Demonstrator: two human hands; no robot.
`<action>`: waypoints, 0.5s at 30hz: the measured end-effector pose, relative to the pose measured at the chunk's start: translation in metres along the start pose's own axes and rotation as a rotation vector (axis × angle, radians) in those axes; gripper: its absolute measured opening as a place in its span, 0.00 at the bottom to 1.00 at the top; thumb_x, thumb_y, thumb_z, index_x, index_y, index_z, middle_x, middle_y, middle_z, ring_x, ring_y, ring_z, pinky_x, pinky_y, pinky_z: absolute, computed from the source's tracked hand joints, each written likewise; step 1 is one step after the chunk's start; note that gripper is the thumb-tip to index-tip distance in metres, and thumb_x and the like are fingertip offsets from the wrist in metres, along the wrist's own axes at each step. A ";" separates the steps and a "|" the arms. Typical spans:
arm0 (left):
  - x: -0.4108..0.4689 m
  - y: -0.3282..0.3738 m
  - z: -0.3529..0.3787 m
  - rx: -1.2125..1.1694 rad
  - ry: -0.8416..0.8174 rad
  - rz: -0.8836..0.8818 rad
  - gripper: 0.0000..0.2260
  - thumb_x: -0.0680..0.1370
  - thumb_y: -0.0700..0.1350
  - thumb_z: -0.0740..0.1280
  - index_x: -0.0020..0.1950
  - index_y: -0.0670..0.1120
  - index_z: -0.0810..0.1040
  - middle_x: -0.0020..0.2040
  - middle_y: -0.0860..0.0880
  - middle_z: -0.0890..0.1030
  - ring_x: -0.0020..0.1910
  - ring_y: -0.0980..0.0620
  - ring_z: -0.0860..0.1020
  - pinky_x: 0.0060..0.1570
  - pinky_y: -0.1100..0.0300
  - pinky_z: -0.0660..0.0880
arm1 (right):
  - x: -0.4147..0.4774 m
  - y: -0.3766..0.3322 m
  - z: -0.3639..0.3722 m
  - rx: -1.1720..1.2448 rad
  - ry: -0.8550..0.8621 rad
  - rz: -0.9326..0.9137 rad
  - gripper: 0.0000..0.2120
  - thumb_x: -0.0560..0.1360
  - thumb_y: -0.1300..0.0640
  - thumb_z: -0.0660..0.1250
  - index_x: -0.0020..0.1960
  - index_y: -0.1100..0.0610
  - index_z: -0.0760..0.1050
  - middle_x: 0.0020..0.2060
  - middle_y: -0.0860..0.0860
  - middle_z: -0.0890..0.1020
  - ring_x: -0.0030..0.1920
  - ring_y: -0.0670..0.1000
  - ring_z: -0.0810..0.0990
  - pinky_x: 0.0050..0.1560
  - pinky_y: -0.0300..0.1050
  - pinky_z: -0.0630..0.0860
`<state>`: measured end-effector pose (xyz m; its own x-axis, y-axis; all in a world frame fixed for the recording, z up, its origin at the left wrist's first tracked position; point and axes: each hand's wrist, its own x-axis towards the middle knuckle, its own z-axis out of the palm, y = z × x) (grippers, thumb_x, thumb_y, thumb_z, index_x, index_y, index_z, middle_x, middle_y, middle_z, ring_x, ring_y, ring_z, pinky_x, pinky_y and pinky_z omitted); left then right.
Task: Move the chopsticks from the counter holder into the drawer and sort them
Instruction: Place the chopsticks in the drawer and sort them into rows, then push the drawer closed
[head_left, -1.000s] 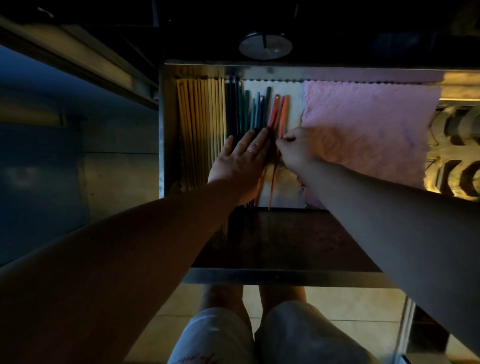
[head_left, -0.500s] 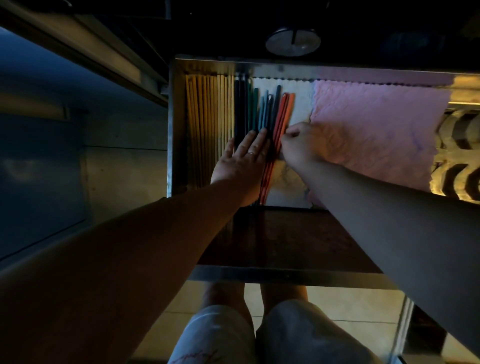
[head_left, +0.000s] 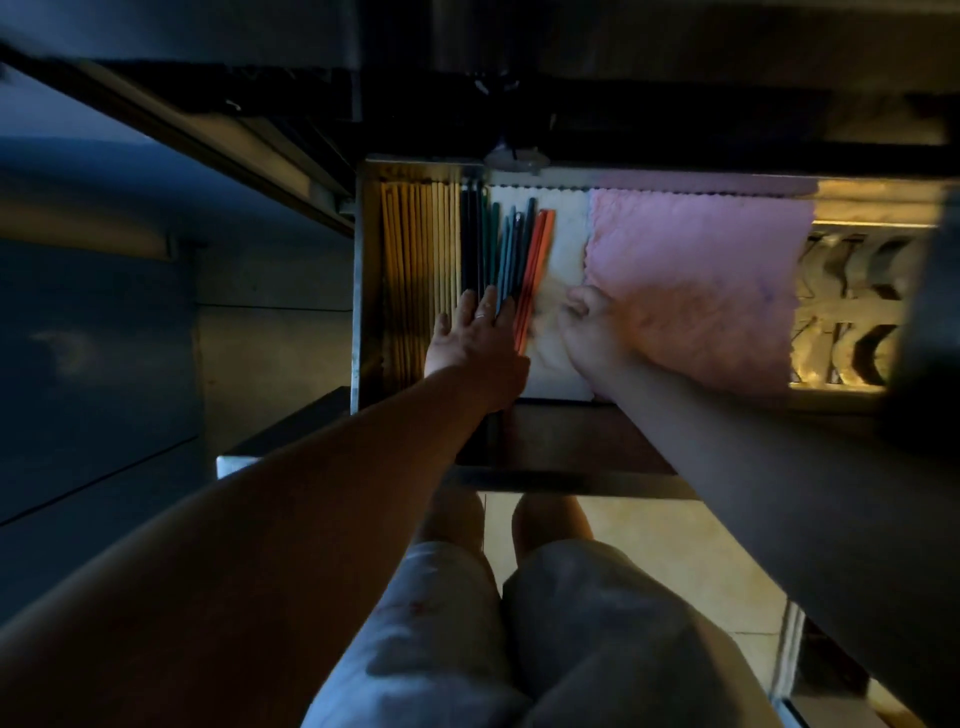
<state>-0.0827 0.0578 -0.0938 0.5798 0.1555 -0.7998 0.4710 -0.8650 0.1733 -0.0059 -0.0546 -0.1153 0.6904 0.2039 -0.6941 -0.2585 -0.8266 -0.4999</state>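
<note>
Dim light falls on the open drawer (head_left: 363, 291). At its left side lie the pale chopsticks (head_left: 415, 270), then the dark chopsticks (head_left: 470, 239), then the orange chopsticks (head_left: 537, 260), all in rows. Your left hand (head_left: 472, 343) lies flat with straight fingers on the dark ones. Your right hand (head_left: 589, 327) rests on the white cloth (head_left: 558, 244), beside the pink cloth (head_left: 696, 280), with fingers curled; whether it holds something I cannot tell.

Bare forearms; ring on left hand (head_left: 475, 338); pale shorts (head_left: 467, 634).
</note>
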 end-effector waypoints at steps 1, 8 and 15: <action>-0.010 0.005 -0.004 -0.037 -0.002 -0.009 0.33 0.82 0.57 0.57 0.80 0.49 0.44 0.81 0.48 0.41 0.79 0.45 0.40 0.76 0.43 0.46 | -0.010 0.001 -0.007 -0.086 -0.002 -0.050 0.19 0.78 0.55 0.62 0.67 0.60 0.71 0.60 0.59 0.78 0.59 0.57 0.78 0.58 0.38 0.73; -0.090 0.037 -0.025 -0.138 0.039 -0.005 0.30 0.81 0.60 0.54 0.80 0.51 0.48 0.81 0.47 0.44 0.79 0.42 0.42 0.75 0.41 0.45 | -0.100 -0.001 -0.071 -0.448 0.007 -0.278 0.26 0.77 0.41 0.52 0.72 0.49 0.62 0.68 0.55 0.70 0.67 0.59 0.69 0.65 0.57 0.70; -0.162 0.043 -0.016 -0.151 0.092 0.023 0.29 0.81 0.62 0.53 0.80 0.54 0.50 0.81 0.48 0.46 0.79 0.43 0.43 0.76 0.41 0.45 | -0.172 0.017 -0.115 -0.689 -0.007 -0.220 0.30 0.77 0.36 0.53 0.76 0.42 0.50 0.77 0.50 0.53 0.77 0.57 0.49 0.73 0.63 0.51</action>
<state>-0.1456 0.0031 0.0524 0.6464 0.1856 -0.7401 0.5477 -0.7882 0.2806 -0.0513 -0.1636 0.0546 0.6728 0.4049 -0.6193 0.3722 -0.9086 -0.1897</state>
